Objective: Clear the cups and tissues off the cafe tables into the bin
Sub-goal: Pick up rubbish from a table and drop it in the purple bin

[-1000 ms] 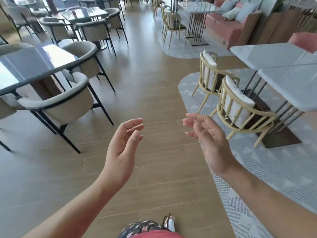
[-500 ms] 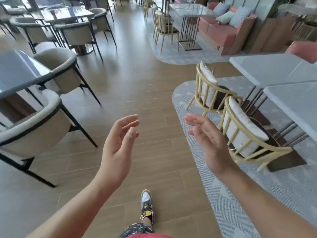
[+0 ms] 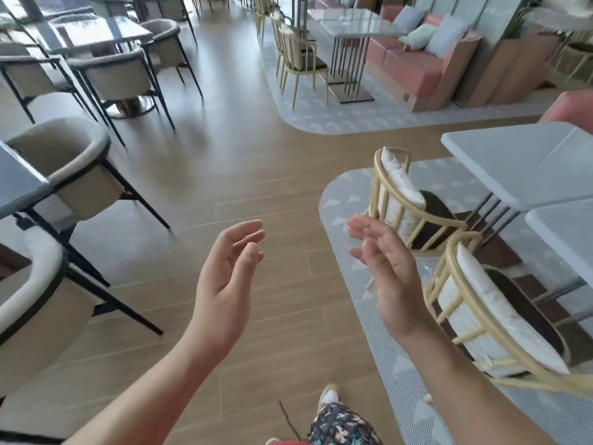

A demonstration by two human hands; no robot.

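Aisle of pale wood floor (image 3: 224, 162) runs from six o'clock up toward twelve, with a grey patterned rug (image 3: 401, 396) curving in along its right edge. Two white tables (image 3: 519, 162) stand pushed together at three o'clock. The corner of a dark table (image 3: 16, 187) pokes in at nine, another dark one (image 3: 106, 30) sits at eleven, and a pale table (image 3: 346, 24) stands by the pink sofa (image 3: 414, 62) at one. From where this person stands I can make out no cups, no tissues and no bin on anything in view, so the things to clear must be somewhere out of sight.

Beige armchairs (image 3: 73, 162) crowd the left edge of the aisle. Two yellow-framed chairs (image 3: 481, 316) back onto it at four o'clock, the nearer one just beside the right forearm.

The left hand (image 3: 224, 277) and the right hand (image 3: 388, 277) are raised in front, palms turned toward each other, fingers loose and apart, holding nothing. One shoe (image 3: 329, 396) shows at six o'clock.

This looks to me like the walk between tables, not a pick. Done well, I'd say it means staying on the bare boards and giving that chair back at four some room. The head should lift to scan the tabletops at one and eleven before heading for either, and both hands should stay free for cups and tissues together.
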